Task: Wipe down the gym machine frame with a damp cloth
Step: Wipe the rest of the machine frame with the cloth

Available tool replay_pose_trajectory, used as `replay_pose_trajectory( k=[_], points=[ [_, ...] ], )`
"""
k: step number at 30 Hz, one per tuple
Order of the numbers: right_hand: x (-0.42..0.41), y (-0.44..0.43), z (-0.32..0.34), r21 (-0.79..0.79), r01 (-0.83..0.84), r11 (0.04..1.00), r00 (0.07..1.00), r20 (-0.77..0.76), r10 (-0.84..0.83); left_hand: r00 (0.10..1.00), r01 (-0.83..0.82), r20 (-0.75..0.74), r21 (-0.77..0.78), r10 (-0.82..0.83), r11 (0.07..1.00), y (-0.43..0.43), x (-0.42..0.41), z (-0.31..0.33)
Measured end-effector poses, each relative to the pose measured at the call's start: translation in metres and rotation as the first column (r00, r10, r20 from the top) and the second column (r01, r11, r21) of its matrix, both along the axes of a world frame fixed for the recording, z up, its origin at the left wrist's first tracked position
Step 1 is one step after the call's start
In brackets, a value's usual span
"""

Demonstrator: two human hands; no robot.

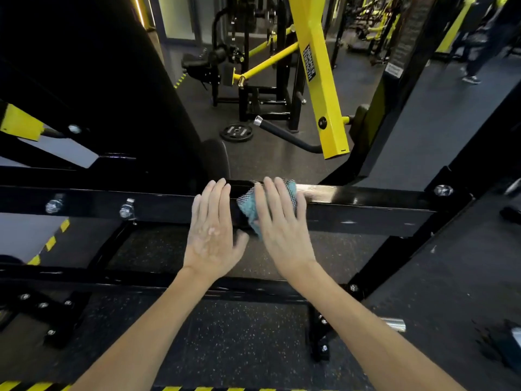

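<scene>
A black horizontal frame beam (366, 204) of the gym machine crosses the middle of the view. A teal cloth (249, 211) with a mesh side lies draped over the beam. My right hand (282, 218) presses flat on the cloth with straight fingers, covering most of it. Just to its left, my left hand (214, 224) rests flat on the bare beam, fingers straight, apart from the cloth. The beam's top shines wet to the right of the cloth.
A yellow upright (321, 80) with a black handle (284, 134) stands behind the beam. A weight plate (236, 132) lies on the floor beyond. Bolts (127, 210) stick out of the beam at left. Lower black bars (141, 277) run below my arms. A person's legs (476, 60) are at far right.
</scene>
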State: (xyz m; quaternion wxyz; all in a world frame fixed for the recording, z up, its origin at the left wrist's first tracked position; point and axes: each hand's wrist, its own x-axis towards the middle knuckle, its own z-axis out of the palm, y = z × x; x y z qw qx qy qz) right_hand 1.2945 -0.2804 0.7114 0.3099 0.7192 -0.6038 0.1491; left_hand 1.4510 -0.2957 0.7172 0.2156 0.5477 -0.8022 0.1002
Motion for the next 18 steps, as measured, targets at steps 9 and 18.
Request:
replay_pose_trajectory(
  k=[9, 18],
  points=[
    [-0.114, 0.034, -0.003, 0.021, 0.105, 0.994, 0.994, 0.038, -0.106, 0.992, 0.048, -0.117, -0.070, -0.056, 0.996, -0.004, 0.003, -0.004],
    [-0.082, 0.030, -0.003, 0.024, 0.185, 0.982, 0.971, 0.150, -0.186, 0.988, 0.035, -0.150, -0.049, -0.042, 0.998, -0.005, -0.006, -0.007]
  ],
)
